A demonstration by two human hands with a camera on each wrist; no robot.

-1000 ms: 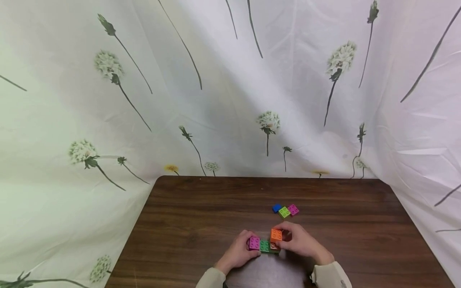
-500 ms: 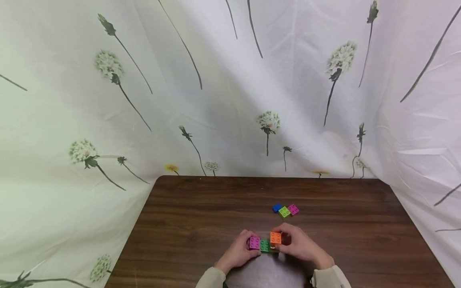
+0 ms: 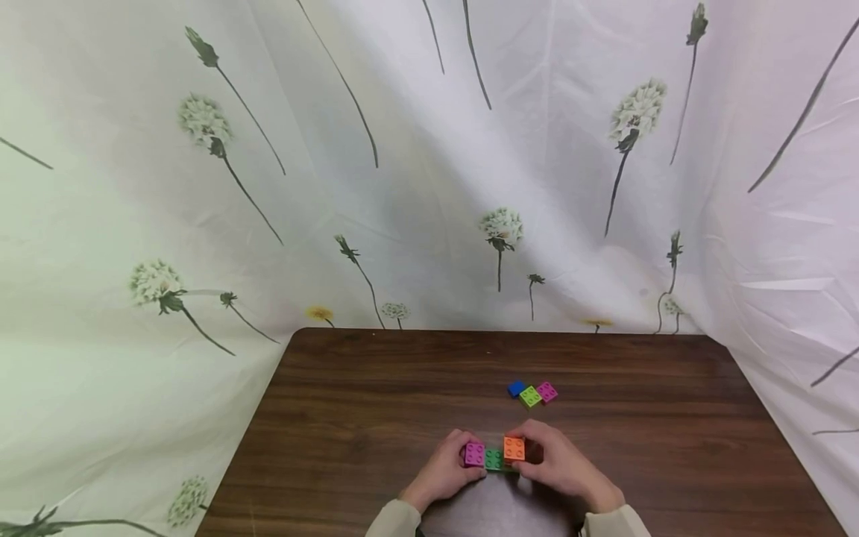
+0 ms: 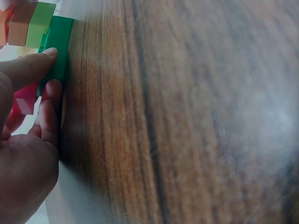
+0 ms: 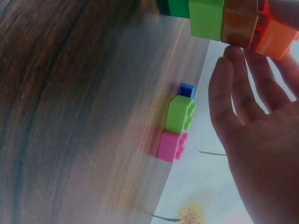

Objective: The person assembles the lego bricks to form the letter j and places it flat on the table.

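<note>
My left hand [image 3: 443,468] grips the left end of a long green toy brick [image 4: 60,39] on the table, thumb on one side. A magenta brick [image 3: 474,454] sits on that end, between the fingers. On the right end a light green brick [image 5: 207,18] carries a brown brick [image 5: 239,22]. My right hand [image 3: 560,462] pinches an orange brick [image 3: 514,448] over the brown one. In the right wrist view the orange brick looks slightly tilted, and a narrow gap with brown studs shows between the two.
Farther back on the wooden table [image 3: 376,388] lie a blue brick [image 3: 516,388], a lime brick [image 3: 530,397] and another magenta brick [image 3: 546,391], close together. A white curtain [image 3: 416,224] with dandelion prints hangs behind the table's back edge.
My right hand has brought the orange brick down and slightly toward me, so that it now covers the brown brick from above. The left hand has stayed in place.
</note>
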